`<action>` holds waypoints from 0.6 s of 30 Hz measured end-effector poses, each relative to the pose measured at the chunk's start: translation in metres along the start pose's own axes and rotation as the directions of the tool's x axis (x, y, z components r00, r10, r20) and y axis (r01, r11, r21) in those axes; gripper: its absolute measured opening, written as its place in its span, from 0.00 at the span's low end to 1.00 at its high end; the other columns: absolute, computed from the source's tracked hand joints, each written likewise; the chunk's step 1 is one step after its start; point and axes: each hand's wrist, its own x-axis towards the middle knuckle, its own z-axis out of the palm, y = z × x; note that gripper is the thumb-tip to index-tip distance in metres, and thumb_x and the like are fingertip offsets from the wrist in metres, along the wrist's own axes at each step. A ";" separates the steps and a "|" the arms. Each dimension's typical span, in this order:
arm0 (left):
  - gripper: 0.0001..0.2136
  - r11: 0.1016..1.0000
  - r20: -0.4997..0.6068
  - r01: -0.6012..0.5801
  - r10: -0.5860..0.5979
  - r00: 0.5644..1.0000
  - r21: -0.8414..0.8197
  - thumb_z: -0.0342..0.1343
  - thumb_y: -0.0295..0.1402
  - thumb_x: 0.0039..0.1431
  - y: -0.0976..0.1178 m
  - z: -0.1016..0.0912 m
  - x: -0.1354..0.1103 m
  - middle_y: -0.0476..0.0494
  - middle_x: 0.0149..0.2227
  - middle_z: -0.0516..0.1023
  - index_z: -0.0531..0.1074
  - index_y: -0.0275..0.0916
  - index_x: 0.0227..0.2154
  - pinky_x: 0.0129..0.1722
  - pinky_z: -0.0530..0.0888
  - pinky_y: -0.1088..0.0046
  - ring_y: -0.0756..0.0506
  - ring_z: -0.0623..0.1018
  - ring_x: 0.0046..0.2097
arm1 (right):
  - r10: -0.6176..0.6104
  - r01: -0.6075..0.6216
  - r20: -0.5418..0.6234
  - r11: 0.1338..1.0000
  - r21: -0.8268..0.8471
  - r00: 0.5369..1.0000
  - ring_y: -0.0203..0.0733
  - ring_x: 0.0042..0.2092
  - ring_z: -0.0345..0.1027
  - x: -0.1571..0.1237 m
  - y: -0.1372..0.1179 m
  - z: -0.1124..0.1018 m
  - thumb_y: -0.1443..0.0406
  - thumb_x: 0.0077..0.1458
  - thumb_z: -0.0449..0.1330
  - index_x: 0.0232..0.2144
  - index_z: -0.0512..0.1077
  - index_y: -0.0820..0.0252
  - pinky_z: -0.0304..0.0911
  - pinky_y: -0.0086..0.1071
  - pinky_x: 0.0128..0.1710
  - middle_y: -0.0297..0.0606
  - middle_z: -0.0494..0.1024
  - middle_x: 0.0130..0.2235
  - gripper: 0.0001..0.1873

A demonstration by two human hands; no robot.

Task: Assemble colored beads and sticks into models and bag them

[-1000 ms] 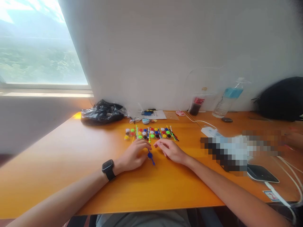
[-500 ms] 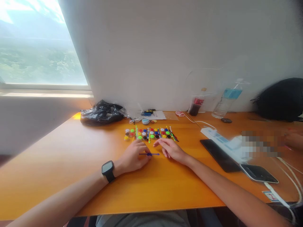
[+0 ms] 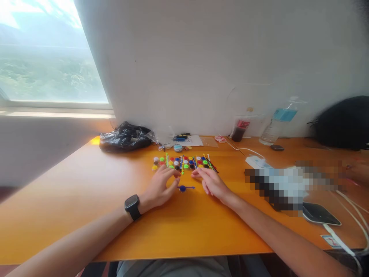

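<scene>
A dark blue spinner arrow (image 3: 182,188) with a round hub lies on the wooden table (image 3: 161,234), its point to the right. My left hand (image 3: 163,185), a black watch (image 3: 132,207) at its wrist, is just left of the arrow with fingers and thumb apart. Nothing shows in its grasp. To the upper right of the arrow rests my right hand (image 3: 212,182), index finger reaching left, the others bent, and nothing visible held. Beyond both hands are rows of small coloured round pieces (image 3: 186,166) with several thin arrows (image 3: 182,165) laid between them.
A black plastic bag (image 3: 126,137) sits at the back left, papers (image 3: 193,141) beside it. Two bottles stand by the wall: a dark drink (image 3: 240,130) and water (image 3: 271,129). On the right are a phone-like device (image 3: 321,214), cables and another person's hand (image 3: 357,171).
My left hand has drawn off the blue spinner arrow and opened, baring its hub. My right hand has shifted slightly right. The arrow lies almost where it was.
</scene>
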 end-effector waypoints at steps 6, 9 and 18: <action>0.12 0.999 -0.067 0.050 -0.051 0.996 -0.013 0.47 0.37 0.75 -0.003 0.001 0.000 0.43 0.43 0.80 0.76 0.45 0.45 0.51 0.70 0.58 0.38 0.73 0.48 | -0.071 0.071 -0.099 0.997 -0.005 0.993 0.32 0.17 0.48 0.000 0.002 -0.001 0.41 0.64 0.54 0.27 0.76 0.61 0.47 0.28 0.19 0.25 0.54 0.13 0.31; 0.12 0.998 -0.093 0.054 -0.057 0.994 -0.034 0.46 0.37 0.75 -0.007 0.000 0.001 0.43 0.42 0.80 0.75 0.43 0.43 0.50 0.70 0.59 0.39 0.72 0.48 | -0.078 0.077 -0.122 0.997 -0.015 0.989 0.33 0.18 0.49 0.005 0.005 -0.005 0.41 0.63 0.55 0.26 0.76 0.60 0.49 0.30 0.20 0.26 0.55 0.13 0.31; 0.11 0.950 -0.409 0.308 -0.299 0.862 -0.045 0.46 0.32 0.68 -0.078 -0.026 0.018 0.43 0.48 0.79 0.74 0.44 0.44 0.52 0.70 0.56 0.38 0.73 0.51 | -0.149 0.140 -0.110 0.986 -0.085 0.983 0.37 0.21 0.61 0.012 0.010 -0.009 0.40 0.65 0.53 0.27 0.78 0.60 0.63 0.33 0.32 0.31 0.66 0.15 0.33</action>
